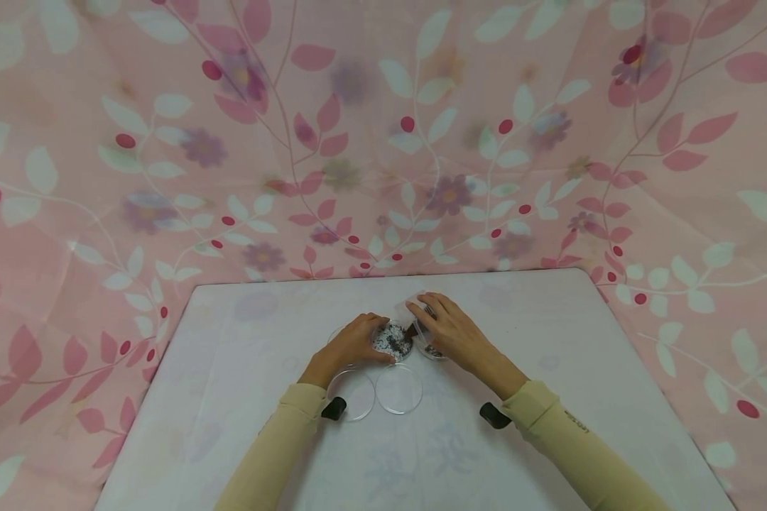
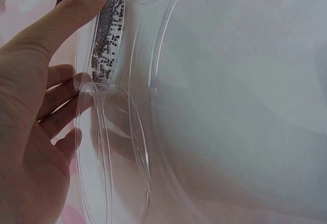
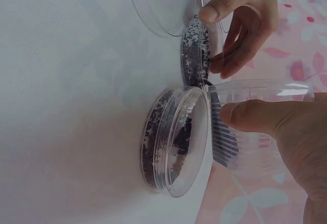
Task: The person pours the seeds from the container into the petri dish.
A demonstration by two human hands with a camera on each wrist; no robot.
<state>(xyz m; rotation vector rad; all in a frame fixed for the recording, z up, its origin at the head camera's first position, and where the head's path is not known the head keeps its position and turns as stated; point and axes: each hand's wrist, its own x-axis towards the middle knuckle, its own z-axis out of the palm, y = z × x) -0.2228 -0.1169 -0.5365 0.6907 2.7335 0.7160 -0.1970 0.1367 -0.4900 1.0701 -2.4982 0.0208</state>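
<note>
My left hand [image 1: 356, 341] holds a clear petri dish [image 1: 393, 342] between thumb and fingers. Black grains are scattered over the dish's bottom, and its clear side wall shows in the left wrist view. In my right hand [image 1: 450, 328] is a clear ribbed plastic cup [image 3: 263, 88], tipped toward that dish. Dark grains [image 3: 223, 142] lie along the cup's lower side, close to the rim, and its lip is right at the dish's edge. Just beneath the cup stands a second petri dish [image 3: 176, 142], also with dark grains in it.
Two clear round dishes or lids [image 1: 351, 395] lie on the white-covered table [image 1: 537, 433] nearer to me, side by side. Another clear rim [image 1: 334, 333] shows behind my left hand. A pink floral cloth [image 1: 383, 142] hangs behind the table and at its sides.
</note>
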